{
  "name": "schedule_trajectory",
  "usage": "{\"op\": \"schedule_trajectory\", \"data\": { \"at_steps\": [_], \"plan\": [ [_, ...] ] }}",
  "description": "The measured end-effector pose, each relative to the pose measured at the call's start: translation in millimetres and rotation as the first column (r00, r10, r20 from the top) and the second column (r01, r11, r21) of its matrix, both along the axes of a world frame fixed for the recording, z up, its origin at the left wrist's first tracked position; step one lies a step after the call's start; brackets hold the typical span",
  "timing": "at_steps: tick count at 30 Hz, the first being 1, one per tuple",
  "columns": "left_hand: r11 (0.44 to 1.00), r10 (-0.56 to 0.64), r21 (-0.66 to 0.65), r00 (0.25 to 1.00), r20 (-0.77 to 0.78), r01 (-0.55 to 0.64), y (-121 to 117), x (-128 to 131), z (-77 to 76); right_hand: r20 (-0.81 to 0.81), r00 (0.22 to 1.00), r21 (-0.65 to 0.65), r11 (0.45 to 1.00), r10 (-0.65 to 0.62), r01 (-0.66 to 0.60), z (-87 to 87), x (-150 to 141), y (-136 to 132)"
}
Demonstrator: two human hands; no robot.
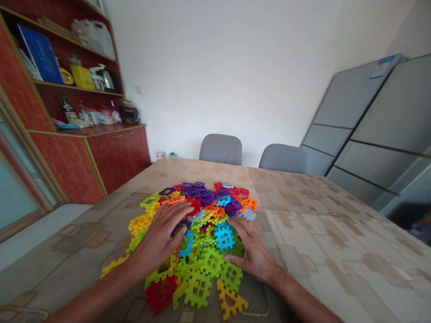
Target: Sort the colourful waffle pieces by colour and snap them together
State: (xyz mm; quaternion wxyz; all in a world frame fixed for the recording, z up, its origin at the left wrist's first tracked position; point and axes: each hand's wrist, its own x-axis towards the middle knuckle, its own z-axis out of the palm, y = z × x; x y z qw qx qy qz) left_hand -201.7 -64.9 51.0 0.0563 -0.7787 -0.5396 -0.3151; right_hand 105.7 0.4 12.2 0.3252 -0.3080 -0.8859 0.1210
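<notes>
A heap of flat, notched plastic building tiles (202,224) in green, yellow, purple, orange, red and blue lies on the table (319,224) in front of me. My left hand (161,237) rests flat on the left side of the heap, fingers spread over red, purple and green tiles. My right hand (251,249) lies at the heap's right edge, fingers stretched out against a blue tile (224,236) and green ones. Neither hand grips a tile.
Two grey chairs (220,149) (283,158) stand at the table's far side. A red-brown cabinet (101,152) with shelves of bottles, a kettle and boxes fills the left wall. Grey panels (370,121) lean at the right.
</notes>
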Motion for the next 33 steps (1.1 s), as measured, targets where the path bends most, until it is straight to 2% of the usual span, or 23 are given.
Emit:
{"op": "schedule_trajectory", "data": {
  "at_steps": [3, 6, 10, 12, 14, 16, 17, 19, 21, 23, 26, 28, 29, 32, 33],
  "plan": [
    [0.997, 0.021, -0.069, 1.000, 0.011, -0.020, 33.1, -0.9, 10.8, 0.033, 0.999, 0.004, 0.999, -0.042, 0.042, -2.6, -6.0, 4.0],
    [0.990, 0.018, -0.143, 1.000, 0.009, -0.017, 54.1, -1.2, 12.1, 0.053, 0.994, 0.018, 0.995, -0.098, 0.097, -4.6, -11.1, 10.6],
    [0.979, 0.002, -0.205, 1.000, 0.016, 0.001, 58.4, -2.6, 8.5, 0.057, 0.986, 0.037, 0.988, -0.155, 0.153, -3.8, -12.4, 13.1],
    [0.977, -0.009, -0.214, 0.999, 0.036, 0.016, 55.2, -3.6, 9.4, 0.055, 0.989, 0.043, 0.990, -0.137, 0.135, 3.6, -9.6, 5.9],
    [0.978, -0.015, -0.206, 0.997, 0.073, 0.030, 50.7, -3.6, 13.2, 0.070, 0.997, 0.038, 0.999, -0.041, 0.039, 18.4, -4.8, -8.9],
    [0.980, -0.020, -0.192, 0.991, 0.132, 0.045, 45.0, -1.2, 19.4, 0.122, 0.981, 0.011, 0.988, 0.149, -0.151, 37.6, 0.6, -29.1],
    [0.981, -0.021, -0.186, 0.985, 0.171, 0.053, 41.6, 1.0, 23.1, 0.169, 0.951, -0.008, 0.965, 0.258, -0.261, 46.6, 3.3, -39.7],
    [0.979, -0.023, -0.188, 0.963, 0.268, 0.075, 33.4, 7.5, 31.6, 0.249, 0.881, -0.047, 0.914, 0.402, -0.403, 58.1, 7.8, -58.3],
    [0.969, -0.032, -0.216, 0.923, 0.383, 0.123, 24.3, 15.9, 40.4, 0.298, 0.839, -0.084, 0.888, 0.455, -0.451, 56.9, 11.0, -70.0],
    [0.940, -0.048, -0.269, 0.863, 0.502, 0.209, 14.9, 25.2, 47.4, 0.293, 0.854, -0.124, 0.903, 0.430, -0.411, 44.4, 13.3, -73.2],
    [0.861, -0.057, -0.349, 0.751, 0.658, 0.370, -0.2, 38.8, 49.7, 0.225, 0.918, -0.201, 0.938, 0.326, -0.284, 20.6, 14.8, -66.1],
    [0.784, -0.054, -0.395, 0.686, 0.725, 0.479, -12.4, 46.9, 43.4, 0.188, 0.939, -0.235, 0.941, 0.289, -0.242, 11.1, 14.0, -57.9],
    [0.722, -0.036, -0.428, 0.647, 0.761, 0.544, -19.5, 50.6, 37.9, 0.179, 0.941, -0.239, 0.940, 0.288, -0.243, 9.0, 13.0, -53.6],
    [0.472, 0.067, -0.532, 0.573, 0.817, 0.703, -42.7, 61.4, 15.7, 0.181, 0.933, -0.209, 0.939, 0.312, -0.273, 9.9, 7.9, -41.9],
    [0.442, 0.064, -0.561, 0.600, 0.798, 0.700, -50.2, 65.1, 7.9, 0.192, 0.929, -0.193, 0.940, 0.318, -0.282, 11.4, 6.1, -38.5]
  ]
}}
